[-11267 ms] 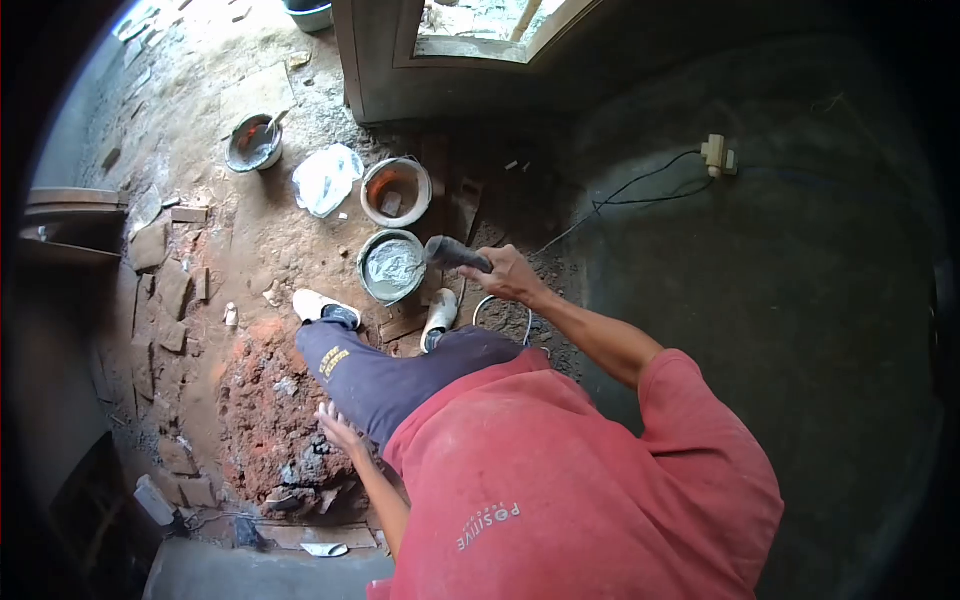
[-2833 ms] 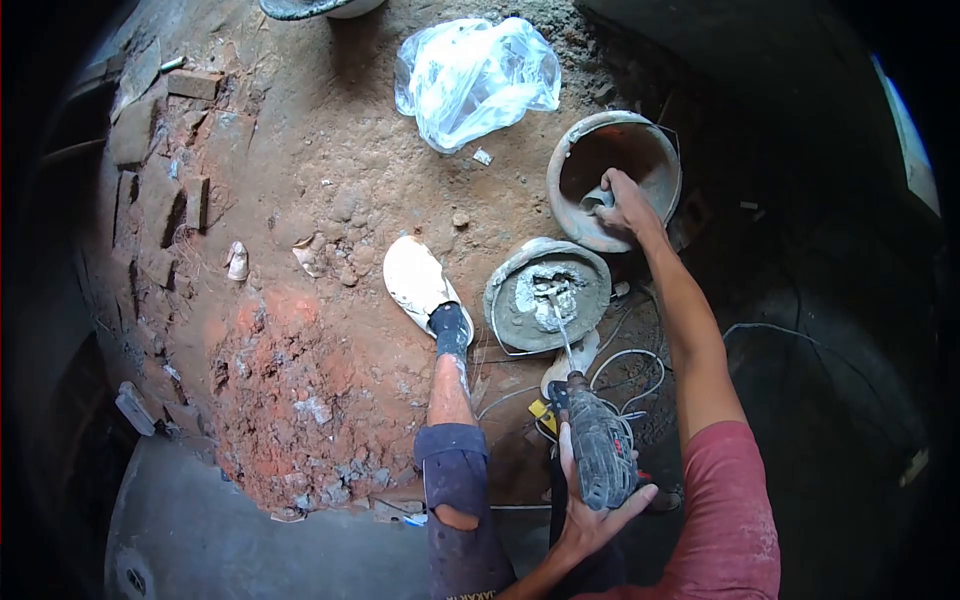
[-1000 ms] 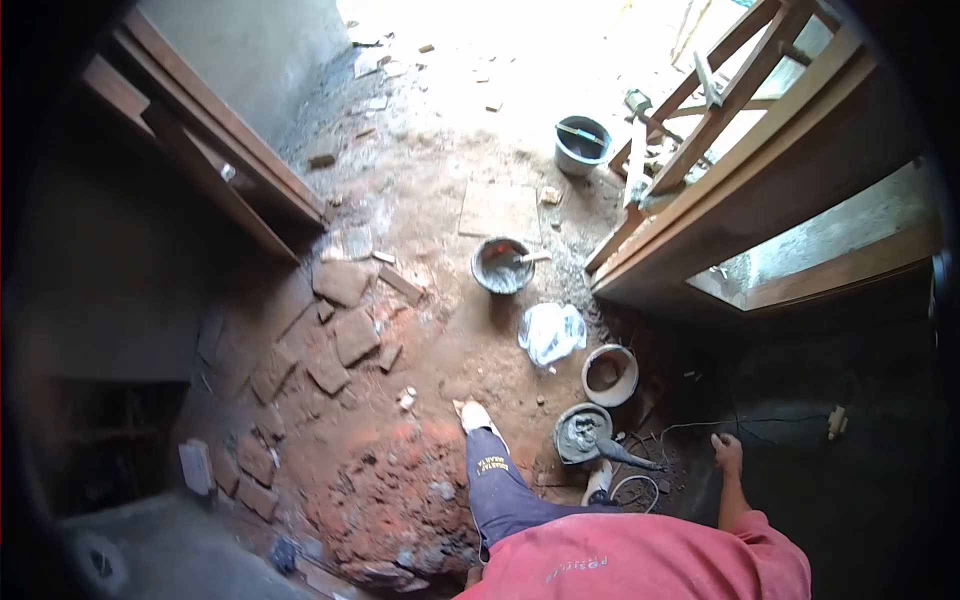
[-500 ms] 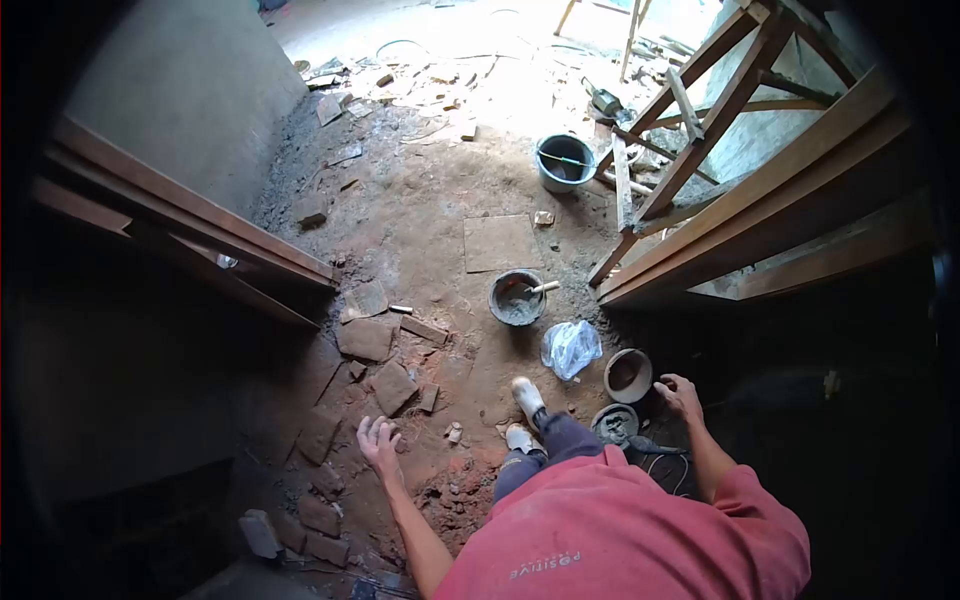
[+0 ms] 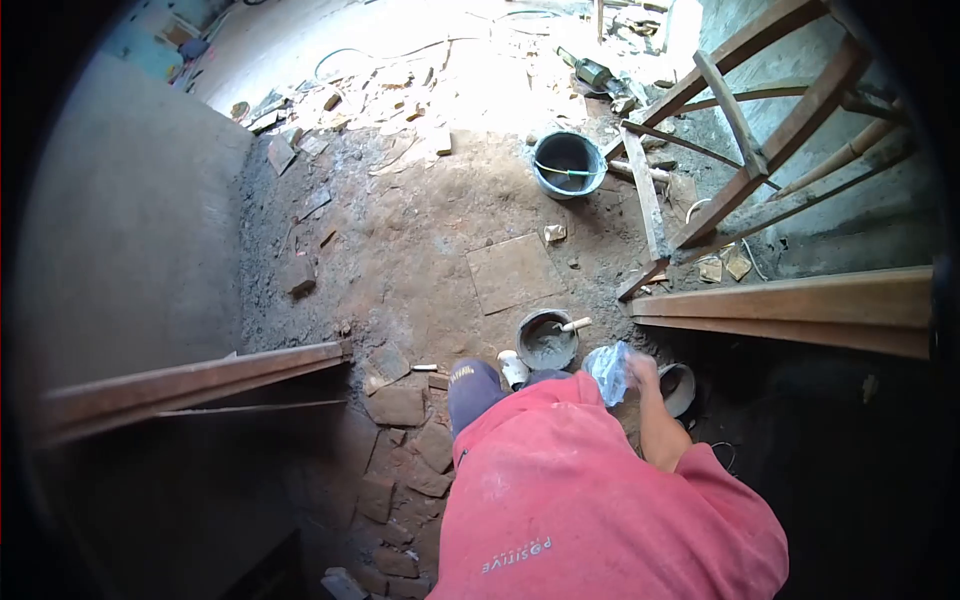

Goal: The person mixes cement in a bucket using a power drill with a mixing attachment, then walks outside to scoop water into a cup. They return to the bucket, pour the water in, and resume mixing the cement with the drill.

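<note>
Our right hand [image 5: 641,370] is at the edge of the plastic bag [image 5: 605,372], too blurred for us to tell whether it grips. The bag lies between our mortar bucket [image 5: 523,349] and the pale bucket [image 5: 690,392].

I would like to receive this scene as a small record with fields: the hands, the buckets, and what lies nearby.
Right hand: at the crumpled clear plastic bag; grip too blurred to tell
Left hand: not in view
Bucket left of bag: round dark bucket with grey wet mix, pale-handled trowel in it
Bucket right of bag: round pale bucket, partly in shadow
Farther bucket: larger dark bucket, thin light stick across it
Ground: flat brown square board, beyond the mix
</note>
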Demonstrator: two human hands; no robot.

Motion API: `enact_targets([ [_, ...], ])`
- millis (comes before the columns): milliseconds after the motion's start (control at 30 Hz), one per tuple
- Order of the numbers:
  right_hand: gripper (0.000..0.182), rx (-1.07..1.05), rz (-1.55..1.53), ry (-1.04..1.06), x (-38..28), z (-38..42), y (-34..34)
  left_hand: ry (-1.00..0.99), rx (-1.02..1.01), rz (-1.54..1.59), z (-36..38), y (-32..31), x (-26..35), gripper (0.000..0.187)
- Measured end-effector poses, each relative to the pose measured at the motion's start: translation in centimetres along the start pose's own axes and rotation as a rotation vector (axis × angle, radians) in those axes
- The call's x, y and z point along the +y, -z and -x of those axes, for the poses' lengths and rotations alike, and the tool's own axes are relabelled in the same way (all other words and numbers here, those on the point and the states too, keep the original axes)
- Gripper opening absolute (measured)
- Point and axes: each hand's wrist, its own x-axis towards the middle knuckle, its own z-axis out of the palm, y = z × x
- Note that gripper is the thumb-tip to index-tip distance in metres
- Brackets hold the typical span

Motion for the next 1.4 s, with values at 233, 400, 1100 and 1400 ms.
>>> enact_targets([
  [233, 0.037, 0.166, 0.388, 0.996, -43.3, 1.7, -11.1, 0.077, 0.111, 0.397, -12.2, 20.7, 24.2, 0.041],
  [400, 0.032, 0.355, 0.054, 0.64, -49.0, -17.1, -13.3, 0.005, 0.071, 0.361, -27.8, 33.0, 41.5, 0.049],
  [1100, 0.052, 0.235, 1.276, -0.197, -46.2, -50.6, -19.5, 0.287, -0.113, 0.441, -45.3, 51.0, 51.9, 0.032],
  [1400, 0.056, 0.706, 0.694, -0.373, -60.8, -33.2, -14.4, 0.104, -0.089, 0.529, -53.6, 51.7, 75.5, 0.042],
])
